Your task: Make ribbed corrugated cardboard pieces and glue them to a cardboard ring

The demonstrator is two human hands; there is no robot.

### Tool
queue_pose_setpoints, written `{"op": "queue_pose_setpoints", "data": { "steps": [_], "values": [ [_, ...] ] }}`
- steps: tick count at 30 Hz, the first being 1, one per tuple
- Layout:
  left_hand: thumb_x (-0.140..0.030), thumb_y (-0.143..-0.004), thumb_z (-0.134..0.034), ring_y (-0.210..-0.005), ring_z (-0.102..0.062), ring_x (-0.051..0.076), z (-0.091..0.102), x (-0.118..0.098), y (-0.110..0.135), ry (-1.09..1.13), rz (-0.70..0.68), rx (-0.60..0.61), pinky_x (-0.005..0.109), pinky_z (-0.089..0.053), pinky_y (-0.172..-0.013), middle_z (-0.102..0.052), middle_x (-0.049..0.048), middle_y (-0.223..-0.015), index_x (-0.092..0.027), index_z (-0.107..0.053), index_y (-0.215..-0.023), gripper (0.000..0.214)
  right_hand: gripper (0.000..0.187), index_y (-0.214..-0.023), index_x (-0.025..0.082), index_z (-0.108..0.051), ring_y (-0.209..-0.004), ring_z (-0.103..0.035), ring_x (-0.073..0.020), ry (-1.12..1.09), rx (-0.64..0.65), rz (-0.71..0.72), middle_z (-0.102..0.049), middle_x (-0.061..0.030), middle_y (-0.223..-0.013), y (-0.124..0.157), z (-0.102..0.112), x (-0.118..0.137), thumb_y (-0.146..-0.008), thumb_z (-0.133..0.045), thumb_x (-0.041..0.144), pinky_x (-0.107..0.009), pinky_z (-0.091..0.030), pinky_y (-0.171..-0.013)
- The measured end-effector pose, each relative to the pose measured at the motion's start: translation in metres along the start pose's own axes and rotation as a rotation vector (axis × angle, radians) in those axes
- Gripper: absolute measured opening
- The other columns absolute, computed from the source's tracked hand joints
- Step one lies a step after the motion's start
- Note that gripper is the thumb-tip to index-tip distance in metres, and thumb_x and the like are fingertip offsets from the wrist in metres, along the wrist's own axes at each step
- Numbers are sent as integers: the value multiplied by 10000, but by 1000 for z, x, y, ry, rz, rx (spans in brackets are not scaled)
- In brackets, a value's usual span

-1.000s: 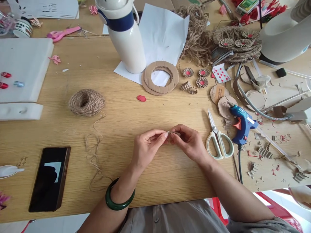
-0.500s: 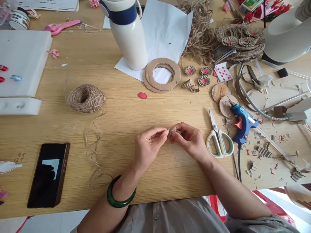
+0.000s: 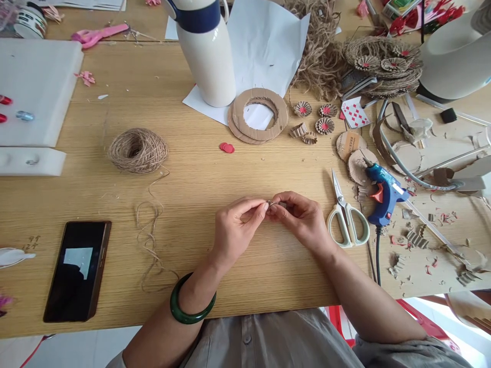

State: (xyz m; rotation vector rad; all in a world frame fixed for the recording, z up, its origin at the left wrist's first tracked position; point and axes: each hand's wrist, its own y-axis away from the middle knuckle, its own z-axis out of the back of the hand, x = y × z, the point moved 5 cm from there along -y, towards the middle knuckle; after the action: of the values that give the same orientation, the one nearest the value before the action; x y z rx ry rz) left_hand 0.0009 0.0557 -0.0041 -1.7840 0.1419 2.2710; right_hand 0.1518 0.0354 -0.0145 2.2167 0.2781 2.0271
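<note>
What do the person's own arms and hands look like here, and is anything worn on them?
Both hands are bare: the left hand and the right hand carry no gloves, and no ring shows. A glossy dark green round bangle circles the left wrist. Both forearms are uncovered; a loose grey fabric sleeve begins near the right elbow, matching the grey buttoned shirt.

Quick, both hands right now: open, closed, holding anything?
Left hand: closed, fingertips pinching one end of a small brownish piece.
Right hand: closed, pinching the other end of it.
</note>
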Motion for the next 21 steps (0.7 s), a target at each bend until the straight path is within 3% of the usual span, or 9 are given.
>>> {"op": "queue_pose_setpoints", "data": {
  "steps": [9, 21],
  "values": [
    [-158, -917, -618, -744, -685, 124, 0, -11, -2, -164, -178, 10, 213, -540, -717, -740, 34, -828, -165, -712, -886, 100, 272, -867, 181, -624, -664, -666, -136, -10, -1, -3, -685, -20, -736, -2, 0, -5, -831, -752, 419, -261, -550, -642],
    [-138, -922, -605, -729, -680, 120, -1, -14, -2, -198, -221, 1, 216, -533, -708, -730, 38, -815, -155, -699, -899, 98, 327, -876, 182, -587, -649, -663, -123, -110, 16, -33, -664, -10, -726, -3, -3, -3, -817, -759, 455, -246, -568, -623]
  ]
}}
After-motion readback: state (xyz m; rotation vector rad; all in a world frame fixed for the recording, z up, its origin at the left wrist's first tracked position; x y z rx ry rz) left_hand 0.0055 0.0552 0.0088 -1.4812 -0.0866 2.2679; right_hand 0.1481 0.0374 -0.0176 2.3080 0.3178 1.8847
